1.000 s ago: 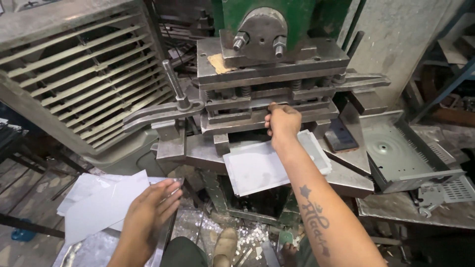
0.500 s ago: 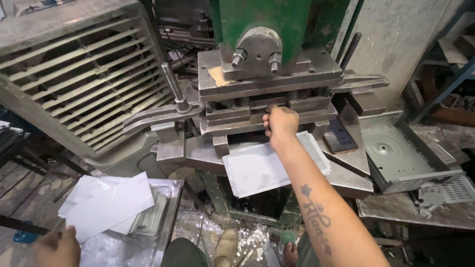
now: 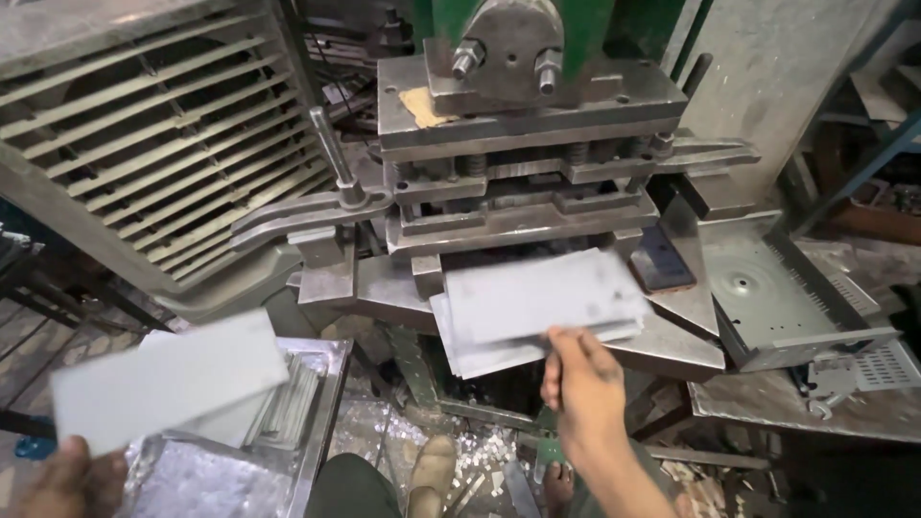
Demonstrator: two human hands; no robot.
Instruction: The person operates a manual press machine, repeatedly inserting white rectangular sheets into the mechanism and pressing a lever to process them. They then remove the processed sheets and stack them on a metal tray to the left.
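Head view showed the right hand (image 3: 580, 384) pinching the near edge of a grey sheet (image 3: 542, 295), thumb on top, fingers under it. The sheet lay blurred just beyond the hand, over another sheet (image 3: 480, 353) on the press bed (image 3: 672, 350). Above and beyond it stood the die block (image 3: 523, 187) under the green press (image 3: 585, 29). The left hand (image 3: 62, 480), low at the frame's corner, gripped a second grey sheet (image 3: 168, 379) by its near end, tilted up above a metal tray (image 3: 321, 403) holding more sheets. To the right of the right hand sat a sheet-metal box (image 3: 796, 297).
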